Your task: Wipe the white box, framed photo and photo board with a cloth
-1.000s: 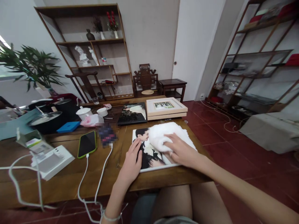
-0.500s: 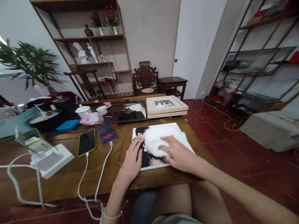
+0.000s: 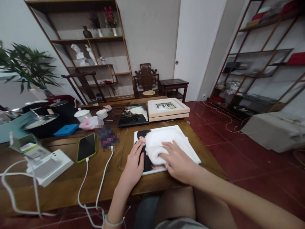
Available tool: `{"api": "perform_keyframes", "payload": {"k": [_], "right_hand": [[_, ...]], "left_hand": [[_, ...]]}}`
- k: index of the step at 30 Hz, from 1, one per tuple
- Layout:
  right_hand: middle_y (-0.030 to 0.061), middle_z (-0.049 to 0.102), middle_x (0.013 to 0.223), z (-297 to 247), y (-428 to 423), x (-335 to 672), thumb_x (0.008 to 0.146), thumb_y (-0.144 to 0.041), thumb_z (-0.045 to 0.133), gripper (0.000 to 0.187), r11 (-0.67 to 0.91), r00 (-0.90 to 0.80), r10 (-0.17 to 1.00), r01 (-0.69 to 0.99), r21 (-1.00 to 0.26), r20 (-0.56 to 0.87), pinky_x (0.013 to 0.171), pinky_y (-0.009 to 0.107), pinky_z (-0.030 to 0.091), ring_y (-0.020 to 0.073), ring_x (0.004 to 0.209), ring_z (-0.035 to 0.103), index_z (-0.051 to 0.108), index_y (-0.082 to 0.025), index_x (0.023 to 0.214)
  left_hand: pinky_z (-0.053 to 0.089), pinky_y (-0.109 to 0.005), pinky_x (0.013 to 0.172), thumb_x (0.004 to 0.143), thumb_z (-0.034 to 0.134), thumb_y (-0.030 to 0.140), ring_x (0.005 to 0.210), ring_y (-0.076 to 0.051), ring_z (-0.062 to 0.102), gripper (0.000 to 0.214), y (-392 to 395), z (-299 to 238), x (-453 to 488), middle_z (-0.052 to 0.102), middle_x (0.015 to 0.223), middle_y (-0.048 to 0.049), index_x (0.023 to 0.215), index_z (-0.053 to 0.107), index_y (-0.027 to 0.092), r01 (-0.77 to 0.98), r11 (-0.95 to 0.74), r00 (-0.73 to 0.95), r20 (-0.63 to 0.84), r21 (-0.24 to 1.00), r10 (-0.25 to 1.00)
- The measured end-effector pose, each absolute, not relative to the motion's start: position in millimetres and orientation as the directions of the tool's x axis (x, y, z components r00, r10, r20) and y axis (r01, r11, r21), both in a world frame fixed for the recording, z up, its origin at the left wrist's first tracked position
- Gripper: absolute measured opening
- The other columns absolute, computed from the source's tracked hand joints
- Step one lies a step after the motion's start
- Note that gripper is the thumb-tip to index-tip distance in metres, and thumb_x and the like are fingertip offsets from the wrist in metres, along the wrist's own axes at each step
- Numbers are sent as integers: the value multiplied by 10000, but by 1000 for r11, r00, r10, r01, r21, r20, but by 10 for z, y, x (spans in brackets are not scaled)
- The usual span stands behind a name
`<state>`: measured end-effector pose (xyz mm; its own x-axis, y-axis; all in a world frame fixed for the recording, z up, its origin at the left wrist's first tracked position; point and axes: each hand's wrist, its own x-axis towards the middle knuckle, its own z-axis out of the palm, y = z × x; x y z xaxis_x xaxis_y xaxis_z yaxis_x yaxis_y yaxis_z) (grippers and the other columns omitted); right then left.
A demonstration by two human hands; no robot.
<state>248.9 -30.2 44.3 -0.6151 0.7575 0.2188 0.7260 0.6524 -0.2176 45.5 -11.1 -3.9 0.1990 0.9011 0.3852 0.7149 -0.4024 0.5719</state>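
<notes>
A photo panel (image 3: 188,153) with white edges lies flat on the wooden table in front of me, its picture partly covered by a fluffy white cloth (image 3: 156,143). My right hand (image 3: 177,160) presses on the cloth with bent fingers, and a fold of it bunches up by the thumb and index finger. Along the panel's left side rests my left hand (image 3: 134,160), fingers stretched out on the picture and holding nothing. Both hands hide parts of the image.
Beyond the panel lie a dark photo panel (image 3: 134,115) and stacked pale wooden frames (image 3: 168,109). To the left are a phone (image 3: 87,148) on a charging cable, a white box (image 3: 56,167), a blue case (image 3: 66,130), a white lidded pot (image 3: 82,115) and a black pan (image 3: 43,125).
My right hand has slid the cloth slightly left and toward me over the panel. My left hand stays in place on the panel. The view has shifted a little.
</notes>
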Motion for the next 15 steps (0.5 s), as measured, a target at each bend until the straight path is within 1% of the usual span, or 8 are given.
{"api": "perform_keyframes", "payload": {"k": [2, 4, 6, 7, 11, 13, 15], "right_hand": [[112, 516, 1289, 451, -608, 2566, 686, -51, 443, 439, 640, -617, 768, 723, -261, 172, 1063, 572, 138, 317, 1278, 313, 607, -176, 1074], [90, 502, 1317, 471, -802, 2657, 644, -46, 450, 486, 639, -635, 762, 708, -299, 127, 1071, 568, 140, 306, 1288, 306, 599, -189, 1083], [88, 512, 1307, 486, -834, 2757, 630, -38, 445, 506, 633, -635, 764, 705, -321, 111, 1080, 540, 158, 281, 1286, 317, 598, -195, 1086], [102, 518, 1296, 488, -787, 2808, 635, -34, 441, 492, 619, -618, 777, 718, -320, 116, 1079, 526, 175, 274, 1281, 326, 605, -189, 1073], [186, 524, 1242, 464, -314, 2946, 693, -48, 429, 407, 516, -485, 856, 822, -240, 179, 1013, 499, 288, 304, 1198, 403, 617, -130, 1043], [197, 548, 1183, 462, -46, 2927, 712, -62, 422, 397, 468, -431, 879, 862, -194, 206, 960, 493, 336, 315, 1128, 449, 611, -113, 1057], [184, 573, 1132, 476, 141, 2837, 724, -69, 414, 395, 450, -412, 884, 877, -167, 219, 932, 501, 348, 315, 1093, 467, 610, -122, 1063]], "left_hand": [[276, -467, 1100, 909, 337, 243, 1331, -228, 357, 436, -112, -45, 454, 415, 1427, -135, 1318, 455, 150, 721, -385, 190, 370, 576, 909], [281, -473, 1096, 907, 335, 246, 1334, -236, 352, 439, -115, -43, 455, 415, 1425, -147, 1311, 462, 133, 727, -371, 184, 357, 577, 916], [281, -469, 1095, 907, 329, 249, 1339, -238, 342, 446, -119, -37, 457, 409, 1427, -155, 1313, 457, 117, 731, -364, 182, 349, 577, 919], [279, -469, 1096, 909, 327, 251, 1341, -238, 339, 447, -121, -33, 458, 406, 1428, -155, 1316, 453, 117, 731, -361, 181, 345, 578, 921], [271, -479, 1096, 919, 321, 256, 1340, -231, 340, 434, -126, -23, 460, 400, 1437, -133, 1321, 448, 155, 723, -363, 186, 341, 587, 922], [267, -477, 1098, 922, 323, 261, 1342, -229, 335, 431, -129, -17, 460, 395, 1440, -132, 1322, 445, 157, 721, -363, 189, 336, 591, 923], [263, -476, 1100, 927, 322, 270, 1340, -227, 338, 428, -133, -7, 463, 396, 1439, -128, 1322, 446, 162, 721, -347, 180, 321, 600, 930]]}}
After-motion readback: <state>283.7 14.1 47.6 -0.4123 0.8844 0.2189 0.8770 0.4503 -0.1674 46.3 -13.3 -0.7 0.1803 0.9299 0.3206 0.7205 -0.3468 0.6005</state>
